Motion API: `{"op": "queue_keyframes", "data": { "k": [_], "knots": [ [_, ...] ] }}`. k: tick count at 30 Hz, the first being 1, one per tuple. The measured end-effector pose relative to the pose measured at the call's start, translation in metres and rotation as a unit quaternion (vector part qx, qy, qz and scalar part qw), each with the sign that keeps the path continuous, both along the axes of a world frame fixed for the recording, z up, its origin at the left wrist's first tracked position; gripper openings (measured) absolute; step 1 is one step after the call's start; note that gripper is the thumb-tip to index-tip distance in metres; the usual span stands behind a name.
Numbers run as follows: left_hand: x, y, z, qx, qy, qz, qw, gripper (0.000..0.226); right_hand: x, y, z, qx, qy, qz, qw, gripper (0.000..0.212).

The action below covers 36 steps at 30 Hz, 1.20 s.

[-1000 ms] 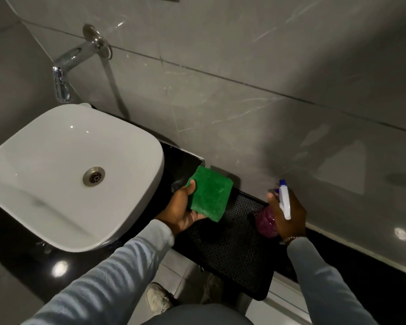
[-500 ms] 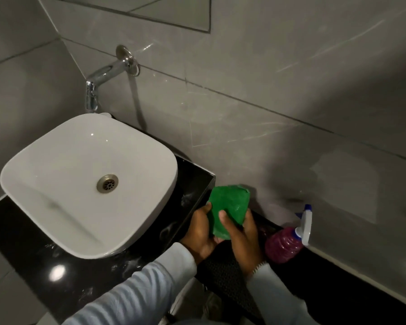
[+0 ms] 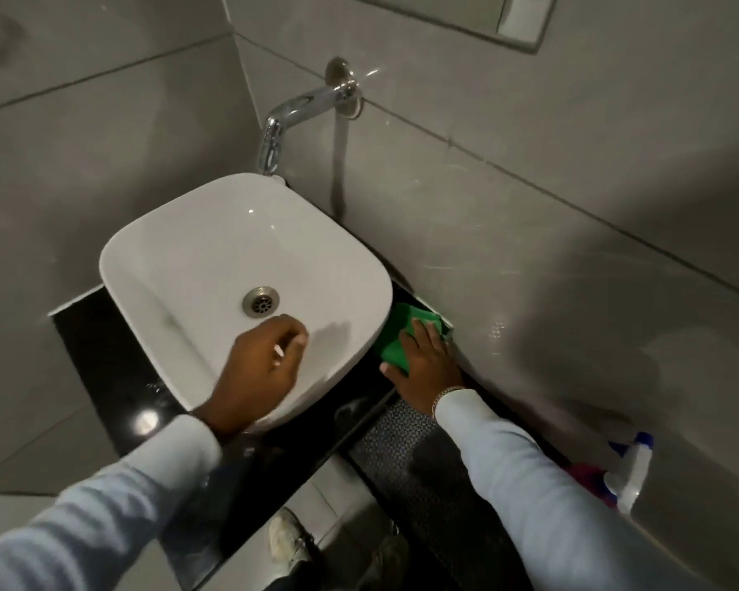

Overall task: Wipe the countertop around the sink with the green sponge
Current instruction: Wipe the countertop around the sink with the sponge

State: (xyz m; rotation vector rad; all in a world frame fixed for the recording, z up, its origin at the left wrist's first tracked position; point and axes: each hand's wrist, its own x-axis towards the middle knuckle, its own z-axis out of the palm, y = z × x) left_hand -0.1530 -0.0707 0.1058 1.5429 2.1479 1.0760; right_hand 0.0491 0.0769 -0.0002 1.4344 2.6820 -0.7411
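A: Where do we find the flat green sponge [image 3: 395, 339]?

B: Right of centre in the frame, on the glossy black stone countertop [image 3: 103, 360], wedged in the narrow strip between the right side of the white rounded-square ceramic sink [image 3: 180, 258] and the grey tiled wall [image 3: 530, 232].

A: And which hand do we see on it?

B: The right hand [image 3: 427, 364]. It lies flat, fingers spread forward, palm pressing the sponge down against the countertop rather than pinching it.

A: What about the left hand [image 3: 257, 368]?

B: We see it over the sink's near rim, fingers loosely curled inward. It holds nothing that we can make out, and motion blur softens its fingertips.

A: Anything else worth noting?

B: A chrome wall-mounted tap [image 3: 304, 113] juts out above the sink at upper centre. At lower right, beside the wall, stands a spray bottle with a white and blue trigger head and pink liquid [image 3: 628, 475], well apart from the sponge. A dark textured mat [image 3: 402, 445] lies under the right forearm.
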Motion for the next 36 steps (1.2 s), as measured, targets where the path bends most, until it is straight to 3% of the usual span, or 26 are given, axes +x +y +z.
{"op": "queue_keyframes", "data": {
  "k": [3,5,8,14,19,24,29,33,36],
  "knots": [
    [-0.050,-0.032,-0.013,-0.119,0.125,-0.023,0.985,0.054,-0.018,0.013,0.003,0.075,0.047,-0.038,0.995,0.046],
    [-0.070,-0.044,-0.024,-0.185,0.197,-0.052,0.961,0.072,-0.020,0.021,-0.004,0.095,-0.013,0.008,0.995,0.046],
    [-0.080,-0.042,-0.032,-0.160,0.249,-0.084,0.951,0.075,-0.014,0.037,-0.018,0.130,-0.042,0.047,0.990,0.045],
    [-0.082,-0.042,-0.036,-0.130,0.240,-0.079,0.959,0.076,-0.029,-0.007,-0.033,0.142,0.056,-0.120,0.981,0.050],
    [-0.082,-0.041,-0.035,-0.130,0.240,-0.081,0.959,0.078,-0.002,0.009,-0.044,0.200,0.026,0.011,0.979,0.055],
    [-0.080,-0.041,-0.035,-0.136,0.240,-0.077,0.958,0.079,-0.029,-0.007,-0.037,0.174,0.028,-0.152,0.972,0.056],
    [-0.080,-0.041,-0.035,-0.142,0.247,-0.084,0.955,0.079,-0.012,-0.021,-0.051,0.175,0.034,-0.027,0.984,0.055],
    [-0.084,-0.041,-0.037,-0.150,0.250,-0.088,0.953,0.078,-0.028,0.002,-0.039,0.146,0.002,-0.144,0.979,0.057],
    [-0.085,-0.042,-0.039,-0.147,0.253,-0.109,0.950,0.078,-0.043,-0.052,-0.037,0.117,0.030,-0.182,0.976,0.056]
  ]
}}
